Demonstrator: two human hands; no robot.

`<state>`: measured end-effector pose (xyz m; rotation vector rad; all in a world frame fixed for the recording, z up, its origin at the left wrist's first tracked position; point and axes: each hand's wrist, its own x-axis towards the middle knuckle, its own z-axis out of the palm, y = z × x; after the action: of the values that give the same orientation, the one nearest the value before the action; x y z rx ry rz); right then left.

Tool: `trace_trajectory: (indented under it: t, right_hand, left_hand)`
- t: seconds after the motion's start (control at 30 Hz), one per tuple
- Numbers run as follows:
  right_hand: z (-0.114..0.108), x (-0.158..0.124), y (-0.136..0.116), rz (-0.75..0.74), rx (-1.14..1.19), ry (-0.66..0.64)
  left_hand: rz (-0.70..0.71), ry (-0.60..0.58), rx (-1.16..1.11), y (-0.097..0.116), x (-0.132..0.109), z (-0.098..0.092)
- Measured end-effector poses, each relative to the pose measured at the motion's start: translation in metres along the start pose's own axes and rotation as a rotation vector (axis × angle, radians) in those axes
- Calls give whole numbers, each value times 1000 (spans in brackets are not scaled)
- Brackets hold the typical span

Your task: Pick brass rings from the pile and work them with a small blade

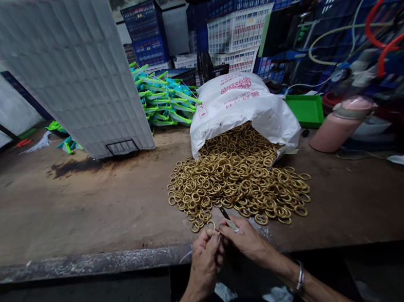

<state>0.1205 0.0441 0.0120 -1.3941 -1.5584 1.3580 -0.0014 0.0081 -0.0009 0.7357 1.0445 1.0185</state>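
Observation:
My left hand (204, 254) is closed in a pinch at the table's front edge, with a gold ring (211, 224) showing at its fingertips. Beside it, my right hand (248, 239) is closed around a small knife (230, 221) with a dark blade tip and a pale handle, pointing away from me. The fingertips of both hands nearly meet. Just beyond them spreads a heap of gold rings (226, 180), spilling from the mouth of a white sack (232, 101) with red print.
A ribbed white panel (68, 81) stands upright on the brown table (22, 219). Behind are bright green and blue plastic pieces (165, 97) and stacked crates (237, 30). At right stand a green tray (304, 111), a pink bottle (341, 124) and red hoses (376, 31).

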Motion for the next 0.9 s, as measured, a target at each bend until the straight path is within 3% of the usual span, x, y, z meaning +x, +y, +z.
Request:
trace_trajectory:
  t: [0.1, 0.23, 0.47, 0.9]
  right_hand:
    - [-1, 0, 2, 1, -18, 12]
    - [-2, -3, 9, -123, -278, 120]
    - [6, -17, 17, -296, -634, 4]
    - [7, -21, 11, -273, -816, 91]
  left_hand:
    - [-8, -8, -69, 1, -4, 0]
    - [-9, 12, -128, 0, -7, 0]
    - [39, 1, -112, 1, -7, 1]
    - [37, 40, -68, 0, -11, 0]
